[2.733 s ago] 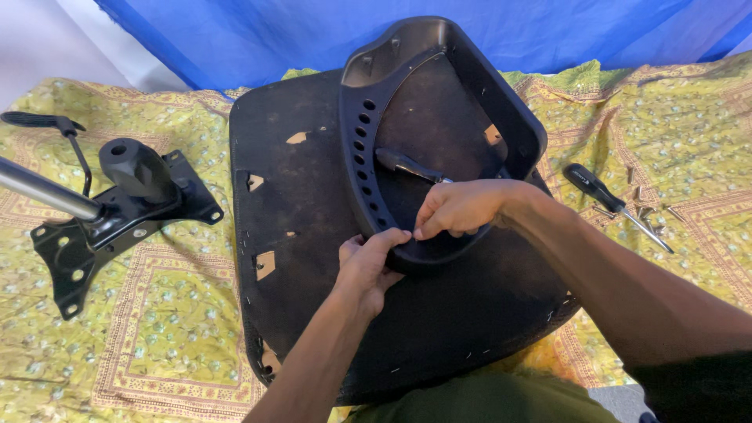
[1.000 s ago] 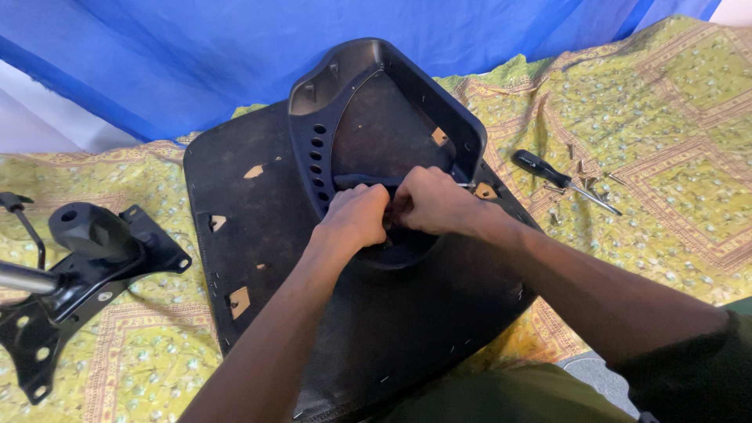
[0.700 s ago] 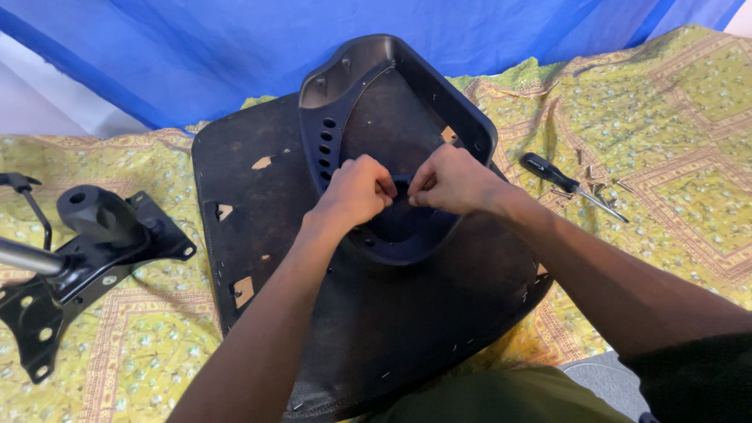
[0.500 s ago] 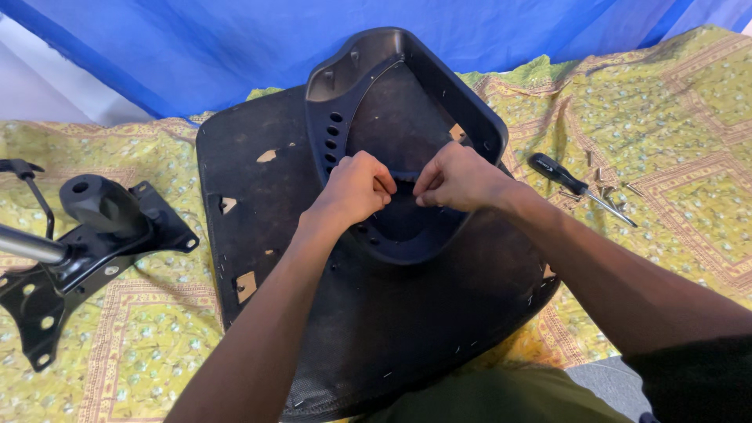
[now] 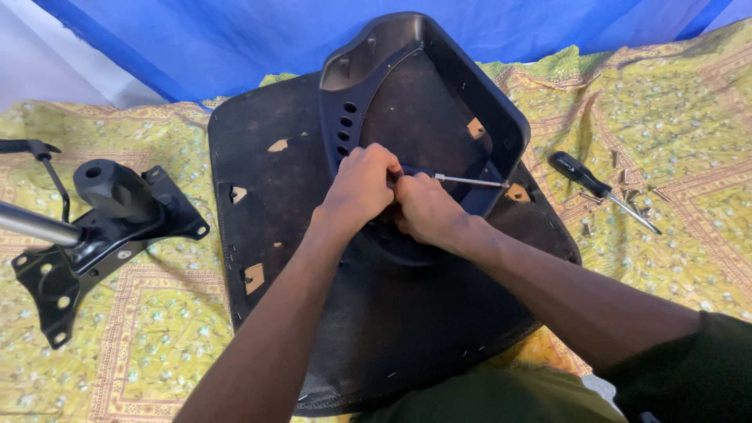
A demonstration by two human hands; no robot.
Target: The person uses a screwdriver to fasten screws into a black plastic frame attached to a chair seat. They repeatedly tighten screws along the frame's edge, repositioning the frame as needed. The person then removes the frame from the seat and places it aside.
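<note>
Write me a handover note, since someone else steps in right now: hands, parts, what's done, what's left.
Left hand and right hand together grip a thin metal-shafted tool inside the black plastic chair frame, which lies on the black upturned seat pan.
Black metal tilt mechanism lies apart, left.
Black-handled screwdriver and loose screws lie right.
Done: frame set on pan.
Left: mechanism not mounted.

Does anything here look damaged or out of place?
The black seat base has small tears in its fabric where pale material shows through. Loose screws lie scattered on the patterned cloth beside a spare screwdriver. Otherwise nothing stands out.
</note>
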